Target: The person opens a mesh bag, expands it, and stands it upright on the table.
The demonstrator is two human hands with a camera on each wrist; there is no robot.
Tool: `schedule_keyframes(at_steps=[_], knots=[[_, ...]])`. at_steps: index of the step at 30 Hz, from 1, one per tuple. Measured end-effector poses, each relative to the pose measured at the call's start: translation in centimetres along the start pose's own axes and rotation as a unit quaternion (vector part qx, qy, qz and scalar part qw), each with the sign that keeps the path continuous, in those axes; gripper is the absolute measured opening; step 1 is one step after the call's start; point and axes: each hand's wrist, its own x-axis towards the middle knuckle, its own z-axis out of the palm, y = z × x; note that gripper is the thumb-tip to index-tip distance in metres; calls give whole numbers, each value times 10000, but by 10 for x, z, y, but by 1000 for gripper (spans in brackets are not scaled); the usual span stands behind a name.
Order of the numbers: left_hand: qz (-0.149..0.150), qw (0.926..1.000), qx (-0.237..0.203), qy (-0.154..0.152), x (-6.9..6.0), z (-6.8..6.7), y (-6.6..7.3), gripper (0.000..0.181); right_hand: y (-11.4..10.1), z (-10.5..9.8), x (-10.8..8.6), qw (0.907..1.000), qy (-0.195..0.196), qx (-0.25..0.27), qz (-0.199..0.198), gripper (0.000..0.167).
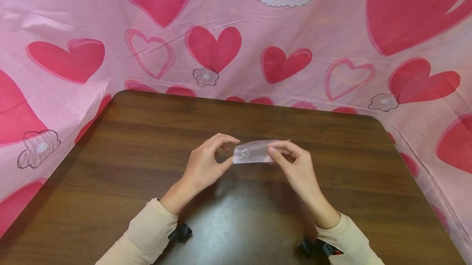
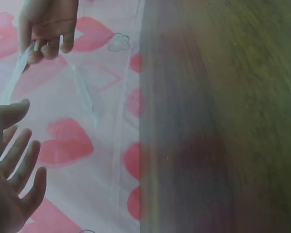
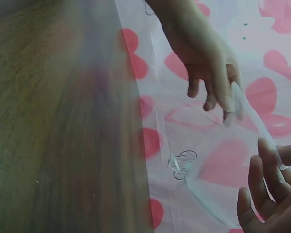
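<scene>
Beige sleeves (image 1: 145, 230) reach in over the near part of the table, one on each side, and end at the wrists of a person's two bare hands. Pink cloth (image 1: 250, 23) with a bold heart print stands up beyond the table's far edge and along its left and right sides. Dark brown wood grain covers the table (image 1: 147, 142) itself, with a pale shine on its near middle. Above the table's centre, the left hand (image 1: 208, 160) holds its fingers spread and gently bent, thumb and forefinger set about one end of a clear plastic piece (image 1: 254, 153); whether both fingertips press on it, I cannot tell. Over the centre too, but toward the table's right side, the right hand (image 1: 298, 168) pinches the other end between thumb and fingers. Between the hands, over the middle of the table, the piece looks thin, colourless and slightly milky, with a straight lower edge, a gently bowed upper edge, and a white gleam near its left end. Its long axis lies crosswise, roughly along the table's far edge: one end points to the table's left side, the other to its right side and slightly toward the far edge. Small black devices (image 1: 180, 232) sit at the sleeve cuffs, over the near part of the table.
</scene>
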Motion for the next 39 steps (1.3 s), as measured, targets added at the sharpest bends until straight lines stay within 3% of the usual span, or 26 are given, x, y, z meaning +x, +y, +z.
schedule_keyframes(at_steps=[7,16,24,32,39], knots=[[444,9977,182,485,2,-1,0,12,3,1,-3,9995,-176,-117,239,15],[89,9975,240,665,1,-8,-3,10,4,-12,-1,9997,-150,-38,-172,13],[-50,9989,221,415,2,-7,1,12,-1,-15,0,9980,23,-535,-333,16],[80,9996,205,167,2,0,4,12,0,-10,1,9961,-159,-708,-509,14],[-7,9997,240,-107,2,0,8,12,1,-6,1,9957,-292,-708,-520,5]])
